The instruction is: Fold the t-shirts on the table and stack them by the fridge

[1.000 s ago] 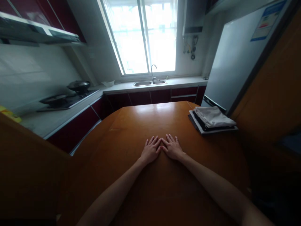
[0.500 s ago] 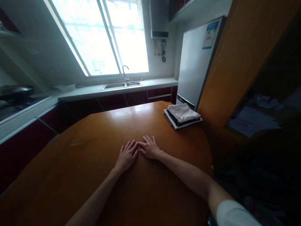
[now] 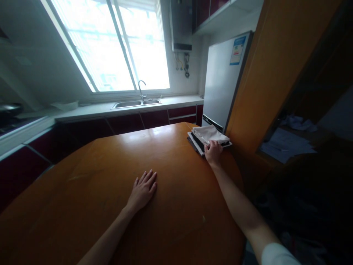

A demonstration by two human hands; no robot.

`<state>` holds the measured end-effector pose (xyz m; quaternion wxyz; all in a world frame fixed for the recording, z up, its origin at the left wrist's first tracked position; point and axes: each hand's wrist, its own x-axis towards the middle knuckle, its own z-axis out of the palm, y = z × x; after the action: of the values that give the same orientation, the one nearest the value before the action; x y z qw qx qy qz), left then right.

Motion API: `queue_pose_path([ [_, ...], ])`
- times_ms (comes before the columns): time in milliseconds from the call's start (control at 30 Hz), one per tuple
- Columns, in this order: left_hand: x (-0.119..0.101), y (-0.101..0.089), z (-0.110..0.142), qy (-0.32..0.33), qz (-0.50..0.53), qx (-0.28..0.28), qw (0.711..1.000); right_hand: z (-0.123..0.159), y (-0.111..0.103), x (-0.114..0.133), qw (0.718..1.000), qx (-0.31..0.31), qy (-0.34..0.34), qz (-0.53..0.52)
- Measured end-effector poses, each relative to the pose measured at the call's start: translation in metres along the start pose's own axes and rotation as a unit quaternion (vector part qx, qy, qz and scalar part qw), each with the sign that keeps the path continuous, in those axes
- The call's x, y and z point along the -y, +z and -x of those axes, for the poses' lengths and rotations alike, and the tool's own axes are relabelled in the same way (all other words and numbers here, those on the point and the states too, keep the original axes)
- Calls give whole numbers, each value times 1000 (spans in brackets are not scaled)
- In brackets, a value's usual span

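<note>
I record the folded pale cloth (image 3: pixel 208 133) atop the stack (image 3: pixel 195 143), at the far right of the tabletop (image 3: pixel 171 176). Sound handling, I judge, means pinching the top layer alone — the stack left undisturbed. Right hand (image 3: pixel 213 151): arm extended, fingers curled at the cloth's near edge; whether they grip, I cannot tell. Left hand (image 3: pixel 142 192): palm down, fingers modestly spread.

My left hand (image 3: pixel 142 192) lies on the table (image 3: pixel 168 158), left of the stack (image 3: pixel 211 135) at its far right; my right hand (image 3: pixel 213 151) is at the stack's near edge. Behind the table I have the counter (image 3: pixel 179 100), the sink (image 3: pixel 128 104) set in it below the window (image 3: pixel 110 55). The fridge (image 3: pixel 220 81) stands behind the stack, papers (image 3: pixel 285 143) to its right.
</note>
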<state>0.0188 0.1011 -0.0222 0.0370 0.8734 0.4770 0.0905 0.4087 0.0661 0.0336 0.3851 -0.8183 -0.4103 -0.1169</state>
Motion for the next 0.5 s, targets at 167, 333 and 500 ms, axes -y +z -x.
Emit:
queue_pose_path([
  [167, -2, -2, 0, -4, 2, -2, 1000, 7, 8, -14, 1000, -3, -1, 22],
  [333, -2, 0, 1, -6, 22, -7, 1000, 10, -8, 9, 998, -26, -59, -5],
  [500, 6, 4, -2, -26, 174, -103, 979, 64, -23, 75, 977, 82, -168, -104],
])
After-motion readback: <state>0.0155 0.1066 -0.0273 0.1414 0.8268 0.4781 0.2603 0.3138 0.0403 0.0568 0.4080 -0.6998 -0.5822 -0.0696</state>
